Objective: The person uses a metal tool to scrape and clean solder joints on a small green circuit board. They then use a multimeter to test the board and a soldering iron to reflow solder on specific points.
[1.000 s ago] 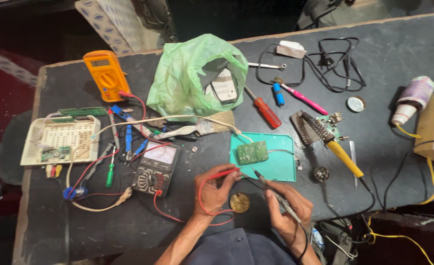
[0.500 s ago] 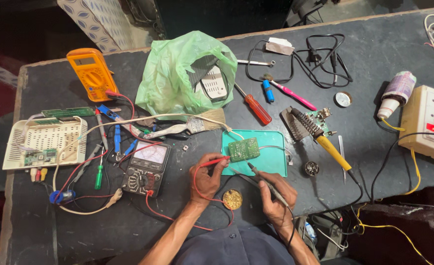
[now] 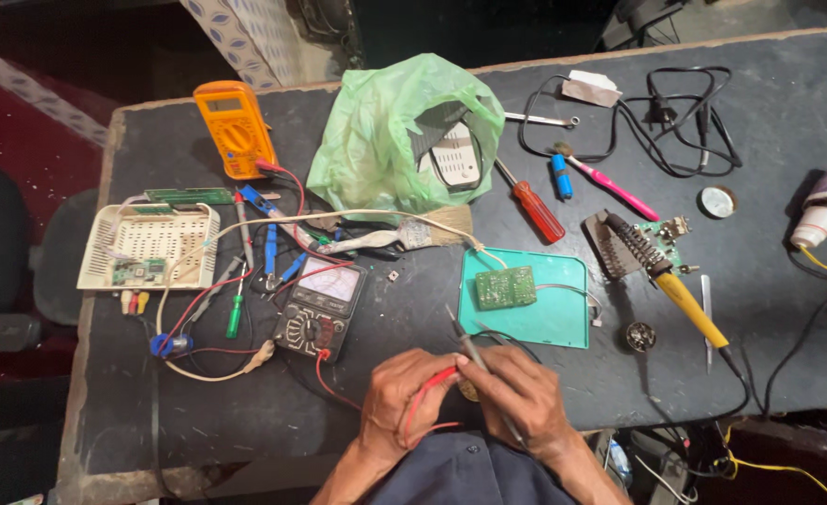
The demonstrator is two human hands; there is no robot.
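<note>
Head view: your right hand (image 3: 516, 393) grips the black probe (image 3: 474, 353), tip angled up-left toward the green mat (image 3: 563, 323); your left hand (image 3: 399, 402) pinches the red probe (image 3: 429, 391).

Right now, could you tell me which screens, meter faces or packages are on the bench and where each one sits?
Orange digital multimeter: upper left, small grey screen.
Black analogue meter: centre left, pale dial face.
Green plastic bag: top centre, crumpled, holding a white device.
Round gauge: right, white face.

Matt dark table top (image 3: 712, 56), thin glossy green plastic bag (image 3: 376, 131), smooth teal mat (image 3: 553, 323), orange plastic multimeter (image 3: 234, 126)
</note>
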